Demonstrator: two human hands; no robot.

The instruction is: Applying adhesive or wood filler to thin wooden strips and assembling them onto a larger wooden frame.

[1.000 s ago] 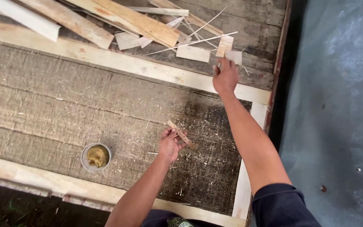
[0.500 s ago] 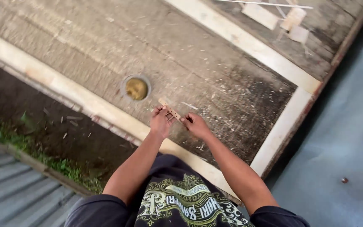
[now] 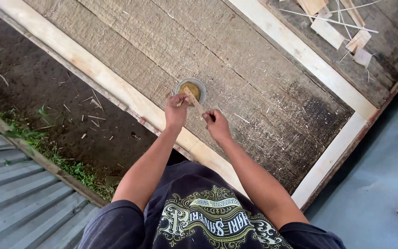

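A large woven panel (image 3: 263,69) is laid flat across most of the view, and it is edged by pale wooden battens (image 3: 116,85) along its near side and its right end. Its surface is strewn with fine wood shavings, and a darker stained patch is seen towards the right corner. Bare dark soil (image 3: 38,87) is seen to the left of the panel, with a strip of grass (image 3: 51,152) at its edge and corrugated metal sheets (image 3: 19,203) beyond that, in the lower left corner. A grey floor (image 3: 383,184) is seen at the lower right. Offcuts (image 3: 342,27) and thin splints are scattered on dark boards past the far batten, well apart from the hands.

A small round tin (image 3: 191,90) with yellowish paste inside is set on the panel, just beyond the hands. A thin wooden stick (image 3: 193,100) is held between both hands, tilted, with its far end over the tin; whether that end touches the paste cannot be told.

The left hand (image 3: 176,111) is closed around the stick near the tin, with the knuckles turned up. The right hand (image 3: 217,125) is closed on the stick's near end, pinching it at the fingertips. Both hands are held over the panel, close to the near batten, just beside each other.
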